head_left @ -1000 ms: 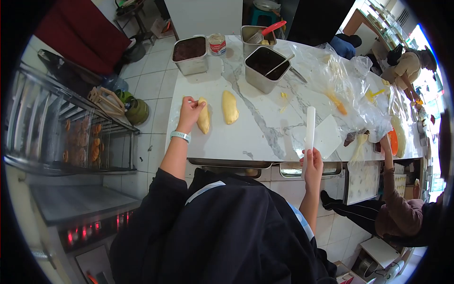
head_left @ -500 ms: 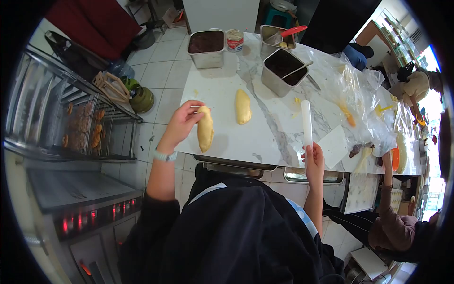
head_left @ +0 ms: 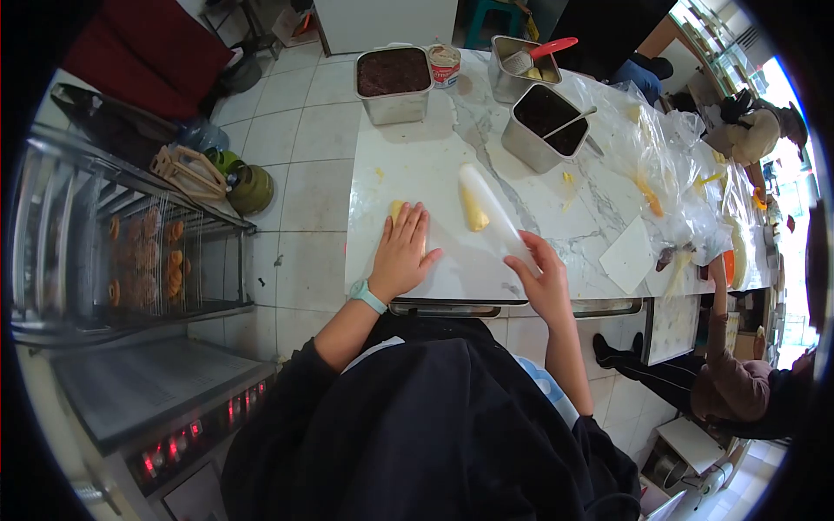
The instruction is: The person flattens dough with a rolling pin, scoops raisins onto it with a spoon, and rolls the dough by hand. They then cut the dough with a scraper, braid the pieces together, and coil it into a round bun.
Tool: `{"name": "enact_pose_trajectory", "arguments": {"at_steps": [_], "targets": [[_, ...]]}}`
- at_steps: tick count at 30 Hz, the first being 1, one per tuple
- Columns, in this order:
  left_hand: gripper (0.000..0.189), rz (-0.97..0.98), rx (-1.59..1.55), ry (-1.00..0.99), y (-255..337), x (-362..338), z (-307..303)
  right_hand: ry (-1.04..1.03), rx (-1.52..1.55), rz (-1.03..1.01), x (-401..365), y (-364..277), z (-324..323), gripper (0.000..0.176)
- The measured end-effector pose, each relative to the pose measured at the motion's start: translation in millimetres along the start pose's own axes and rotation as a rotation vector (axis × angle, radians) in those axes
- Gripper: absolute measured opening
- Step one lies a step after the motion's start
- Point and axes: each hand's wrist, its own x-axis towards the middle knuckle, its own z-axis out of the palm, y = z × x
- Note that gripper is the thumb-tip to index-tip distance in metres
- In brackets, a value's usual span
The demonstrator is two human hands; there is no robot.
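Note:
My left hand (head_left: 404, 253) lies flat over a piece of yellow dough (head_left: 396, 208), its fingers stretched out. Only the far end of that dough shows past the fingers; the rest is hidden under the palm. A white rolling pin (head_left: 497, 211) is gripped at its near end by my right hand (head_left: 543, 282). It slants away to the left and partly covers a second, elongated dough piece (head_left: 475, 208) on the marble-patterned table (head_left: 373, 273).
At the back stand a metal tin of dark filling (head_left: 393, 71), a can (head_left: 444, 67), a tin with a red-handled tool (head_left: 556, 47) and another dark-filled tin (head_left: 532, 149). Plastic sheeting (head_left: 669, 161) covers the right side, near a white scraper (head_left: 625, 254). A co-worker (head_left: 734, 382) is at the right.
My left hand has set its dough piece down on the table and flattened over it. My right hand has brought the rolling pin left, tilting it across the second dough piece.

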Motion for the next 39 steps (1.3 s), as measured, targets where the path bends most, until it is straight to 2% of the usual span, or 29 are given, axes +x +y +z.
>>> {"name": "enact_pose_trajectory", "arguments": {"at_steps": [1, 3, 4, 6, 7, 9, 10, 12, 16, 18, 21, 25, 27, 31, 34, 36, 37, 39], "targets": [[0.056, 0.002, -0.005, 0.002, -3.1, 0.3, 0.2, 0.001, -0.006, 0.000, 4.7, -10.3, 3.4, 0.029], [0.053, -0.205, -0.656, 0.309, -11.8, 1.6, -1.5, -0.078, -0.150, -0.140, 15.4, -24.8, 11.3, 0.030], [0.053, -0.206, -0.658, 0.309, -15.6, 1.1, -12.4, -0.079, -0.152, -0.139, 22.6, -26.6, 16.5, 0.030], [0.047, -0.239, -0.775, 0.727, -21.8, -3.1, -45.1, -0.234, -0.228, -0.215, 37.2, -27.4, 26.9, 0.030], [0.047, -0.246, -0.779, 0.720, -27.2, -7.0, -48.3, -0.238, -0.228, -0.207, 43.5, -28.2, 38.6, 0.030], [0.033, -0.108, -0.347, 0.392, -36.8, -10.5, -53.5, -0.355, -0.324, -0.422, 58.4, -26.1, 67.8, 0.030], [0.033, -0.110, -0.344, 0.397, -40.6, -13.9, -51.5, -0.357, -0.323, -0.428, 62.8, -20.7, 77.1, 0.030], [0.024, -0.208, -0.106, 0.334, -50.4, -21.8, -43.4, -0.340, -0.381, -0.468, 71.1, -9.2, 95.3, 0.029], [0.022, -0.215, -0.050, 0.300, -60.1, -27.6, -41.8, -0.373, -0.367, -0.419, 66.4, 0.0, 113.2, 0.029], [0.019, -0.210, 0.165, 0.347, -61.4, -21.4, -37.8, -0.223, -0.419, -0.486, 66.5, 1.2, 119.6, 0.026], [0.015, -0.119, 0.225, 0.390, -61.5, -5.4, -31.0, -0.175, -0.546, -0.452, 75.2, 0.2, 124.7, 0.026], [0.013, -0.155, 0.238, 0.367, -82.1, 20.3, -26.7, -0.101, -0.661, -0.458, 91.5, 1.1, 131.5, 0.027], [0.015, -0.112, 0.251, 0.371, -93.6, 33.5, -24.0, -0.068, -0.718, -0.413, 101.3, 3.5, 136.6, 0.028], [0.021, -0.073, 0.215, 0.399, -110.9, 48.7, -20.0, -0.088, -0.733, -0.418, 123.0, 6.8, 141.6, 0.027], [0.027, -0.090, 0.126, 0.434, -121.6, 62.2, -21.2, -0.184, -0.803, -0.348, 143.2, 6.1, 147.9, 0.029], [0.033, -0.200, 0.069, 0.357, -130.9, 74.5, -26.0, -0.074, -0.769, -0.497, 157.2, 12.1, 156.4, 0.036], [0.033, -0.198, 0.070, 0.355, -137.7, 81.9, -27.6, -0.072, -0.769, -0.495, 163.5, 12.2, 158.5, 0.036], [0.038, -0.282, 0.018, 0.215, -147.7, 92.9, -31.0, -0.175, -0.808, -0.504, 172.5, 11.3, 160.4, 0.044]]}}
